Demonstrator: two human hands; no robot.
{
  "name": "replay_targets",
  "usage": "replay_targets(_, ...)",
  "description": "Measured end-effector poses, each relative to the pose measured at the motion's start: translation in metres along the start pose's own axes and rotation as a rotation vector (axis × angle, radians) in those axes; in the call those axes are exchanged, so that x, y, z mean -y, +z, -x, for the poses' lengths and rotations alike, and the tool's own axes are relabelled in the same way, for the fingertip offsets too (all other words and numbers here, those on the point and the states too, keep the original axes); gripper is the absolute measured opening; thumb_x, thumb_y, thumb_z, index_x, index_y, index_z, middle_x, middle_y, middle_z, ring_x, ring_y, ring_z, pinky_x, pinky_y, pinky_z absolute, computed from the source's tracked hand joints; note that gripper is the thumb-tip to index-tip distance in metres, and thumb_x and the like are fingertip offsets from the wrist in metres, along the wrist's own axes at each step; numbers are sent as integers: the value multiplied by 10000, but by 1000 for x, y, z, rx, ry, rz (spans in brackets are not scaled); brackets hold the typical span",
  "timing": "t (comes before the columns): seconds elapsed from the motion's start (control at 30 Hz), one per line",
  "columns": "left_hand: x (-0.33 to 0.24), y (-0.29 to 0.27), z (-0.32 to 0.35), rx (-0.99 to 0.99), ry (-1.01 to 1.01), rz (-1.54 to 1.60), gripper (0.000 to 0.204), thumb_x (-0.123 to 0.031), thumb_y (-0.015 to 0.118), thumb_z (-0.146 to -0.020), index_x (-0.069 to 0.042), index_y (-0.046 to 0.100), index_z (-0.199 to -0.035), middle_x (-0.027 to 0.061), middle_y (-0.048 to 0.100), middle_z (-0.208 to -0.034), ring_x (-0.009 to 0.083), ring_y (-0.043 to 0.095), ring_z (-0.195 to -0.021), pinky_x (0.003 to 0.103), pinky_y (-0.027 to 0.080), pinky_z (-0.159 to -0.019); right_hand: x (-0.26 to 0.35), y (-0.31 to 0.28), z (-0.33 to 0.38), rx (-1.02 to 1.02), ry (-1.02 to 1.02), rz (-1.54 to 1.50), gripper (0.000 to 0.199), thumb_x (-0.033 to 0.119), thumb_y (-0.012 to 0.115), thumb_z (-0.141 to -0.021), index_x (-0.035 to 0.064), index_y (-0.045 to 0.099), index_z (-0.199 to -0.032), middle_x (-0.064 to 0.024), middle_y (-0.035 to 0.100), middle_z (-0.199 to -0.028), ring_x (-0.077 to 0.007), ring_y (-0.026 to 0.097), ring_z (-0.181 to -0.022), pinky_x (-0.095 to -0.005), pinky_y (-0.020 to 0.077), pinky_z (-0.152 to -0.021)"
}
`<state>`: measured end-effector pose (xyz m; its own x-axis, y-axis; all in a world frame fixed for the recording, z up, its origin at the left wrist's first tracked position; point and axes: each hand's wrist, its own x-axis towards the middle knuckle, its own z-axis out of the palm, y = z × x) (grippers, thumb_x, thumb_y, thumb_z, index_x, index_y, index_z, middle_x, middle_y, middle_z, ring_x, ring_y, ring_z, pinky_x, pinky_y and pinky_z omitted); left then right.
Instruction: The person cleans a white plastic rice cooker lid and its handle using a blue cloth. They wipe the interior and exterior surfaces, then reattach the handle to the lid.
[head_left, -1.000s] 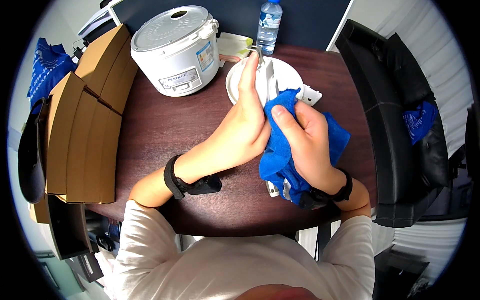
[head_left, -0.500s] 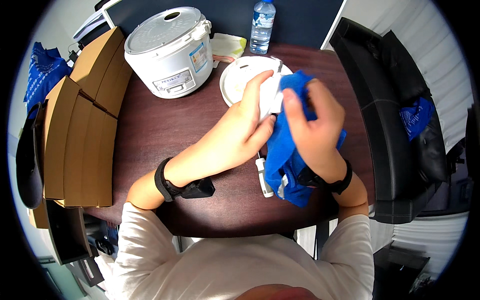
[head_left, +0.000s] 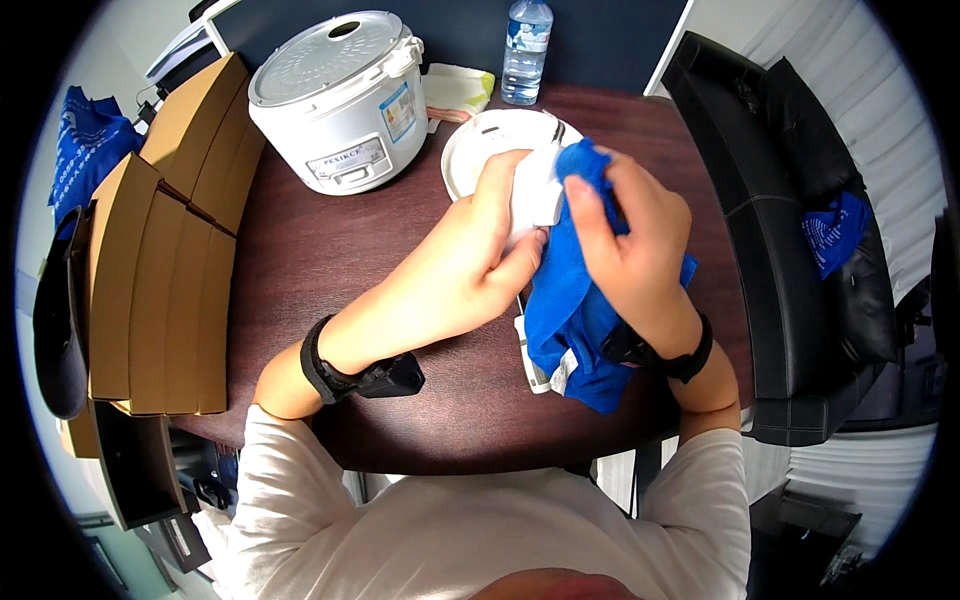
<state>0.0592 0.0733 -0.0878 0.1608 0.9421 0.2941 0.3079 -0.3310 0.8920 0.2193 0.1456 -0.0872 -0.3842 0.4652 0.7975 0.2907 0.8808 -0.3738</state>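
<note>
My left hand is closed around a small white plastic part, its thumb beneath and its fingers mostly hidden behind. Against the part's right side, my right hand pinches a bunched end of a blue cloth. The rest of the cloth hangs down to the table. Partly covered by it is a screwdriver with a white and grey handle. Just behind my hands lies a round white lid-like piece, partly hidden by my left hand and the white part.
A white rice cooker with a grey top stands at the back left. Beside it are a folded cloth and a water bottle. Cardboard boxes line the table's left side; a black sofa is at the right.
My right fingers and the cloth's upper end have shifted slightly against the white part. The white part has turned a little, showing more of its face. Both hands keep their holds.
</note>
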Motion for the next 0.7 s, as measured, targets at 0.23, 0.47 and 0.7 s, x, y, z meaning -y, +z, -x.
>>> replay_targets(0.23, 2, -5, -1, -105, 151, -121, 553, -9, 530, -836, 0, 277, -1329, 139, 477, -1124, 195, 503, -1048, 301, 414, -893, 3, 7, 8, 92, 163, -292, 140, 114, 620, -857, -10, 601, -918, -125, 598, -641, -218, 613, -524, -297, 452, -483)
replay_targets(0.47, -1, -9, -1, -88, 195, -103, 563, -17, 524, -831, -6, 270, -1333, 133, 468, -1131, 191, 495, -1056, 303, 399, -915, 10, 5, 9, 54, 151, -330, 111, 105, 620, -859, 1, 586, -882, -78, 567, -600, -130, 575, -511, -261, 425, -479)
replay_targets(0.7, 1, -2, 3, 68, 91, -66, 598, -21, 536, -824, -19, 240, -1344, 170, 481, -1169, 235, 509, -1105, 335, 399, -936, 14, -2, 11, 16, 77, -277, 155, 76, 635, -839, -20, 600, -956, -93, 606, -655, -129, 595, -535, -244, 442, -494)
